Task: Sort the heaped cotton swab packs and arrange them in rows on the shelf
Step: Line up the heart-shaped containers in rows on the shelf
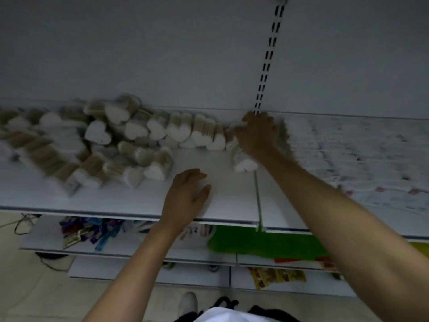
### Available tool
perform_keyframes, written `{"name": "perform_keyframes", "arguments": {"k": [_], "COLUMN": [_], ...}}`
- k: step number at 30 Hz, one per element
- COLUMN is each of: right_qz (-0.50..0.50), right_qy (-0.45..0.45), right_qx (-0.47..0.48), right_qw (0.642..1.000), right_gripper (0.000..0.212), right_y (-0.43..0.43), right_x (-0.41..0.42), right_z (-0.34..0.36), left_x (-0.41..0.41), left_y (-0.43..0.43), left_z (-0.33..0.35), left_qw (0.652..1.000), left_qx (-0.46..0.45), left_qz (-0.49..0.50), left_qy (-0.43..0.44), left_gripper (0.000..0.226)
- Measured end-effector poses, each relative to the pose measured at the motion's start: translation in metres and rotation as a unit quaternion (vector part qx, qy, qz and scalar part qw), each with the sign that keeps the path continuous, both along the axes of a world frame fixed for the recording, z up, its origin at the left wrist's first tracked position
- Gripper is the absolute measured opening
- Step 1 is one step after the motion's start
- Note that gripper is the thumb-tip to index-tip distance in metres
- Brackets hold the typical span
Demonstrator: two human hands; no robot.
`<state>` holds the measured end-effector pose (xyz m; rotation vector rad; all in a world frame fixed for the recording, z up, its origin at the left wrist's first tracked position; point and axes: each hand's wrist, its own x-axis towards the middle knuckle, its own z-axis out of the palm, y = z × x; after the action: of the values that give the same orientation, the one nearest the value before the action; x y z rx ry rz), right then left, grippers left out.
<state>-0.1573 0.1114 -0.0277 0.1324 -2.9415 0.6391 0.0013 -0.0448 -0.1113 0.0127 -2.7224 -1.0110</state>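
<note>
Heart-shaped cotton swab packs (97, 133) lie heaped on the left part of the white shelf (222, 201). A short row of upright packs (199, 131) runs along the back toward the middle. My right hand (257, 133) reaches to the right end of that row at the shelf's back, fingers curled over a pack; the grip is blurred. One more pack (245, 165) lies just below that hand. My left hand (185, 196) hovers open over the bare front of the shelf, holding nothing.
White packaged goods (357, 159) fill the shelf section to the right, past a green divider strip (257, 201). A slotted upright (267, 66) rises on the back wall. Lower shelves hold colourful items (90, 231), a green pack (267, 242) and a yellow packet (276, 276).
</note>
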Motion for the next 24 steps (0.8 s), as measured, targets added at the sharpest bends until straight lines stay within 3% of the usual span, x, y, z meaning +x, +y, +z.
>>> {"name": "perform_keyframes", "arguments": {"k": [3,6,12,16,19,24], "right_qz": [0.003,-0.027,-0.131,-0.213,-0.218,-0.100], "right_qy": [-0.066,-0.081,-0.022,0.016,0.032,0.147], "right_qx": [0.067,0.009,-0.049,-0.104,-0.153,-0.275], "right_qw": [0.995,0.996,0.990,0.971,0.963,0.945], "right_gripper": [0.057,0.055,0.049,0.044,0.042,0.021], "right_y": [-0.003,-0.013,-0.051,-0.064,-0.065,-0.043], "right_x": [-0.004,-0.001,0.031,0.060,0.077,0.100], "right_z": [-0.016,-0.021,-0.033,-0.046,-0.049,-0.043], "left_x": [0.007,0.002,-0.002,-0.002,-0.012,-0.038], "left_y": [-0.016,-0.018,-0.022,-0.017,-0.014,-0.019], "left_z": [-0.012,-0.006,-0.006,-0.013,-0.009,-0.011], "left_qw": [0.997,0.996,0.988,0.990,0.988,0.983], "left_qx": [-0.037,0.017,0.117,0.079,0.041,0.029], "left_qz": [-0.061,-0.081,-0.098,-0.114,-0.142,-0.171], "left_qy": [-0.004,-0.014,-0.019,0.004,0.039,0.066], "left_gripper": [0.062,0.069,0.090,0.104,0.103,0.080]}}
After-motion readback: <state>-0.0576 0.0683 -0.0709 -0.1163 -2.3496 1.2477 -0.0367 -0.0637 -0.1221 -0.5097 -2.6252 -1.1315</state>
